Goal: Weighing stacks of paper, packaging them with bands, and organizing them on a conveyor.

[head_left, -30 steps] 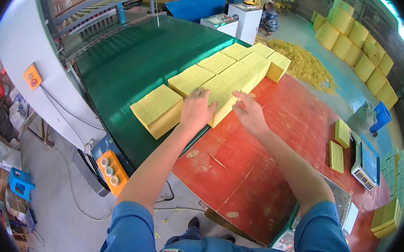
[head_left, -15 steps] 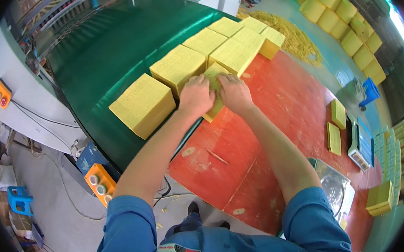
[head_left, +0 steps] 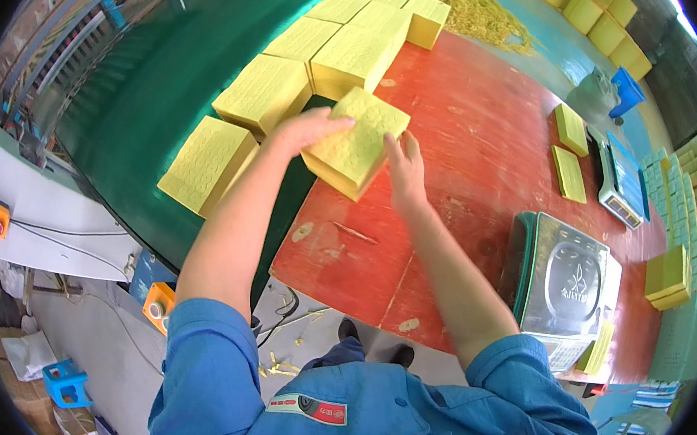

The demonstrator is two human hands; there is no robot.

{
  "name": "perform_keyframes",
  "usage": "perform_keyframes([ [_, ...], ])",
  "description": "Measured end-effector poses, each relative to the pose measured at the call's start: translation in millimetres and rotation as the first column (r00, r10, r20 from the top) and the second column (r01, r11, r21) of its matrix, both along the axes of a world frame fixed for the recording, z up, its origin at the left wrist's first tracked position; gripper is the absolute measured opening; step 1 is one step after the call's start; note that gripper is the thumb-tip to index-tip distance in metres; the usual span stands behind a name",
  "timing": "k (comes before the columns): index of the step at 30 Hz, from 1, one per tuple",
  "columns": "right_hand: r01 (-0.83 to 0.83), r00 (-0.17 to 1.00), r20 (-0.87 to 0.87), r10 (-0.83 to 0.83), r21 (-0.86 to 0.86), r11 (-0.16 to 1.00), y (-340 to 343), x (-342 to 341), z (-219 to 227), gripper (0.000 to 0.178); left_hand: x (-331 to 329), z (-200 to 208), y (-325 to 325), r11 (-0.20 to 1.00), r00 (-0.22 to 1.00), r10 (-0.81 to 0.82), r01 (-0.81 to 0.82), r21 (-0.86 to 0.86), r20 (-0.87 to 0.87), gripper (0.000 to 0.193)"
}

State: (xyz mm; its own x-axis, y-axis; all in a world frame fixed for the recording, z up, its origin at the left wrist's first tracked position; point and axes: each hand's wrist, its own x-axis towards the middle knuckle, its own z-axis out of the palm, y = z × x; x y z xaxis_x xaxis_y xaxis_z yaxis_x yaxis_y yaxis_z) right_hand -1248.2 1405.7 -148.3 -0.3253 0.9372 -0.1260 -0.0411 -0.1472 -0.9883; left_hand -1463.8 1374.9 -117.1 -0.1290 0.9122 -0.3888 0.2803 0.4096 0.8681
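Note:
A thick block-shaped stack of yellow paper (head_left: 362, 137) is between my two hands, over the edge where the green belt (head_left: 155, 85) meets the red tabletop (head_left: 475, 148). My left hand (head_left: 306, 130) grips its left side, the thumb lying on the top sheet. On the right side, my right hand (head_left: 405, 167) presses against the stack with fingers bent and slightly smeared. Several similar stacks stand beyond it in rows, the closest a yellow stack (head_left: 267, 92) just past my left hand. Another yellow stack (head_left: 207, 163) sits apart on the belt to the left.
A scale with a shiny metal plate (head_left: 570, 281) stands at the right of the red table. Farther right are a second scale (head_left: 620, 181) and thin yellow bundles (head_left: 570, 128). An orange button box (head_left: 159, 307) is at the lower left. Yellow scraps (head_left: 471, 8) cover the floor beyond.
The held stack has come away from the row, turned and shifted slightly. My hands have moved from its top to its sides. The whole view has shifted, showing more of the metal-plated scale.

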Motion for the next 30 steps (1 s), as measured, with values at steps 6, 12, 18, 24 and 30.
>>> perform_keyframes([
  [6,0.145,0.966,-0.214,-0.148,-0.029,0.989,-75,112,-12,0.067,127,13,-50,0.99,0.993,-0.106,0.111,0.093,-0.054,0.065],
  [12,0.065,0.997,-0.028,-0.065,0.021,0.998,-176,235,8,0.055,228,11,-148,0.98,0.948,-0.15,0.181,0.088,-0.282,0.065],
  [18,-0.086,0.99,-0.14,-0.001,-0.611,0.787,-266,335,-56,0.044,302,35,-215,0.867,0.629,0.117,0.313,0.388,-0.768,0.076],
  [24,-0.436,0.731,-0.666,-0.152,-0.626,0.646,-252,311,-65,0.043,343,37,-220,0.895,0.556,0.084,0.323,0.308,-0.827,0.057],
  [30,-0.234,0.908,-0.418,-0.013,-0.533,0.813,-244,345,11,0.023,341,31,-244,0.9,0.936,0.317,-0.348,0.261,0.154,0.047],
])
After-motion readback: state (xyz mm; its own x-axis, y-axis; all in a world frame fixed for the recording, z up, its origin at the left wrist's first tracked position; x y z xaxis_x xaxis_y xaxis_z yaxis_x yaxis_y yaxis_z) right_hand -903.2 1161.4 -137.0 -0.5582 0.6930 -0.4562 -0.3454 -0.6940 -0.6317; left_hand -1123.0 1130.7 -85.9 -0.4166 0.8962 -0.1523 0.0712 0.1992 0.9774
